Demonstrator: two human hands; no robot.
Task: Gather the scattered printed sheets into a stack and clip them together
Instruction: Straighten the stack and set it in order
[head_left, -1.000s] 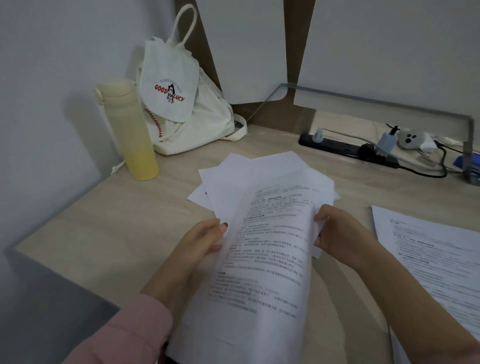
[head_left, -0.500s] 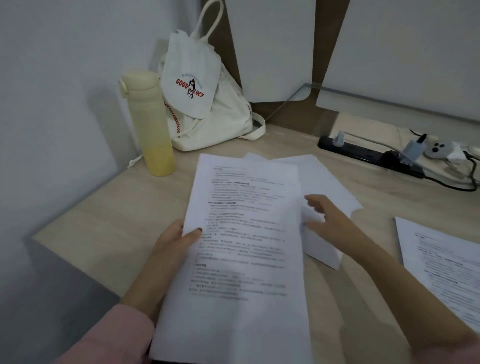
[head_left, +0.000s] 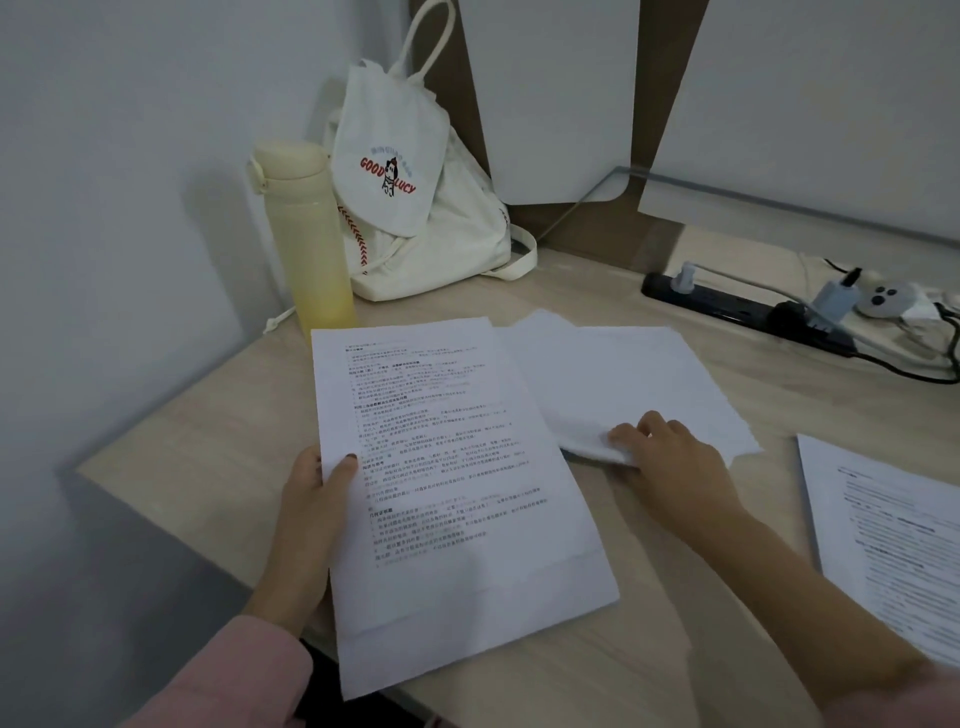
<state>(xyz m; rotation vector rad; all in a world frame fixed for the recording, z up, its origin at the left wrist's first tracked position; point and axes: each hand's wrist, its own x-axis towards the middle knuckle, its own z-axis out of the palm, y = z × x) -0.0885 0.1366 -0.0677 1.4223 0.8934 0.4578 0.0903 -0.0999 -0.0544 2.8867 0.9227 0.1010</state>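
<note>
The left grip (head_left: 317, 499) pinches the gathered sheets (head_left: 457, 493) at centre frame to steady them, while the right grip (head_left: 675, 467) pinches the loose pages (head_left: 623, 384) on the desk (head_left: 208, 457) beside, likely to add them.

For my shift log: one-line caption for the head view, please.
Gathering papers: left hand holds printed sheets by their edge while right hand pinches loose sheets on the wooden desk.
</note>
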